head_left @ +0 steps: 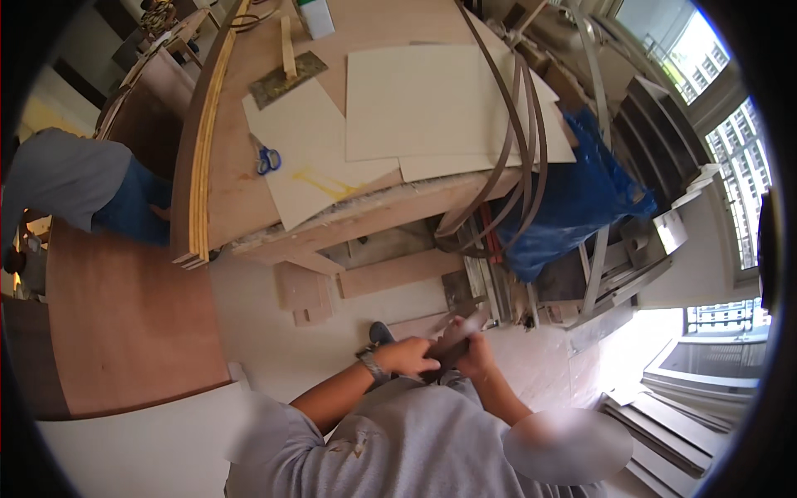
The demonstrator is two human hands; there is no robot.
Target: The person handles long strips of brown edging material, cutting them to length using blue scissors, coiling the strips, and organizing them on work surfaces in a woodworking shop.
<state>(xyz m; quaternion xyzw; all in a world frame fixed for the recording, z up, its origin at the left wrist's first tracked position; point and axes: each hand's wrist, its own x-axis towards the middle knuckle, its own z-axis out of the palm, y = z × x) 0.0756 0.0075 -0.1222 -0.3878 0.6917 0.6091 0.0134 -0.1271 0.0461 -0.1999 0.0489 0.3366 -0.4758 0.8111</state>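
At the near side, in front of the grey shirt, a narrow, flat, brownish-grey piece [451, 344] is held between both hands, slanting from near left to far right — its material is hard to make out, as it is small and slightly blurred. The left hand [404, 357] (the one with a metal-banded watch [372, 363] at its wrist) has its fingers closed on the near left part; the right hand [476, 355] has its fingers clamped round the piece further right.

Beyond the hands stands a large reddish-brown plywood workbench [222, 166]. On its right half lie big off-white rectangular sheets [415, 100], and to their left an angled off-white sheet with a yellow smear [307, 174] carries blue-handled scissors [268, 161]. Farther off are a dark, flat rectangular plate [290, 83] with a pale wooden stick [287, 46] on it and a white-and-green container [316, 18].

Long brown flexible strips [541, 141] loop over the bench's right side, near a crumpled blue plastic sheet [544, 220]. At left, another person in a grey top [66, 174] bends beyond a broad, smooth brown wooden panel [133, 324].
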